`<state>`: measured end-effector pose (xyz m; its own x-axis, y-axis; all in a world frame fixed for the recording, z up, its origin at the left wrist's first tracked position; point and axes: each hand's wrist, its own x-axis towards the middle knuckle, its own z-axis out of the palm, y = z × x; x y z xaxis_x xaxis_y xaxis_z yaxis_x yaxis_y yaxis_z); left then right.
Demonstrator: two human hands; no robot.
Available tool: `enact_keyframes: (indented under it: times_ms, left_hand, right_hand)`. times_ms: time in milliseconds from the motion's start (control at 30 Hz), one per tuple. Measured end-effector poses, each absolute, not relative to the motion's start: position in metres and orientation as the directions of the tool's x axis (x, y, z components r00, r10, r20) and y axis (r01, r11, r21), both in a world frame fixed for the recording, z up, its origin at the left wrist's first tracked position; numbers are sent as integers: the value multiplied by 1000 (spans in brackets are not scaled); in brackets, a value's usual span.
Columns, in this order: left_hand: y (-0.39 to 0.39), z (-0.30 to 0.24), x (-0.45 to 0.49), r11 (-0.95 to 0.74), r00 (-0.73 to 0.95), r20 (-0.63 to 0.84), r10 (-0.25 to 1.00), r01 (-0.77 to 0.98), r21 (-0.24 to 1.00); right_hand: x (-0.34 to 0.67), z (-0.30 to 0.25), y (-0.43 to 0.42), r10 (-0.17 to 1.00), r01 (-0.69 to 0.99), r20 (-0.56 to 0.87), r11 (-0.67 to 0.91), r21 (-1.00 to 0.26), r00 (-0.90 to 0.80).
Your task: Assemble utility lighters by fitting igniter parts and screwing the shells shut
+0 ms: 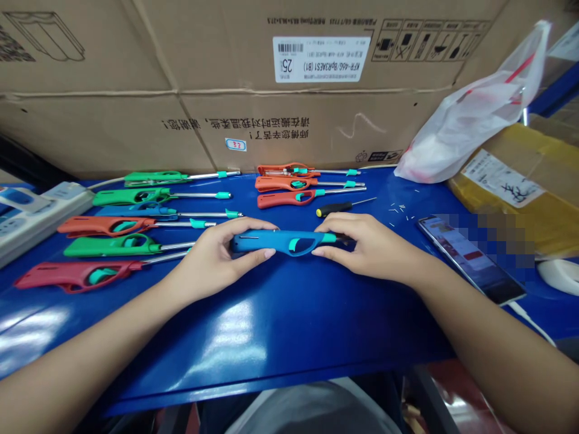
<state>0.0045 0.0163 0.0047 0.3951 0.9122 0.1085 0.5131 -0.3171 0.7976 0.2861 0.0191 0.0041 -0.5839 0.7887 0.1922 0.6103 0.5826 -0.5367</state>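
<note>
A blue long-nosed lighter [283, 241] with a teal trigger lies crosswise just above the blue table [280, 325], held at both ends. My left hand [221, 253] is wrapped round its handle end, thumb below and fingers on top. My right hand [362, 244] grips the nozzle end, which the fingers hide. A small screwdriver [337, 208] with a black and yellow handle lies just behind the lighter.
Several green, orange, red and blue lighters [113, 226] lie in a row at the left; three orange ones [294, 184] sit at the back. Tiny screws [400, 210], a phone [470, 256], a plastic bag [474, 114], a power strip [31, 214] and cardboard boxes [226, 78] surround them.
</note>
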Motion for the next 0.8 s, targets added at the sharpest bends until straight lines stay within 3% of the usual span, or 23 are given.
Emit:
enact_keyframes:
  times_ms: [300, 467, 533, 600, 800]
  left_hand:
    - [15, 5, 7, -233, 351, 48, 935, 507, 830]
    - [15, 2, 7, -198, 353, -5, 936, 537, 820]
    - [14, 0, 7, -178, 395, -69, 916, 556, 812]
    - [13, -3, 6, -248, 468, -59, 882, 567, 785]
    - [11, -14, 7, -624, 665, 165, 729, 546, 559]
  right_hand:
    - [283, 4, 20, 824, 616, 157, 520, -592, -544]
    - [287, -5, 31, 869, 627, 321, 495, -602, -377]
    - [293, -13, 37, 874, 686, 356, 482, -545, -331]
    - [298, -20, 41, 860, 718, 369, 501, -484, -352]
    - [298, -26, 43, 912, 810, 206, 409, -421, -354]
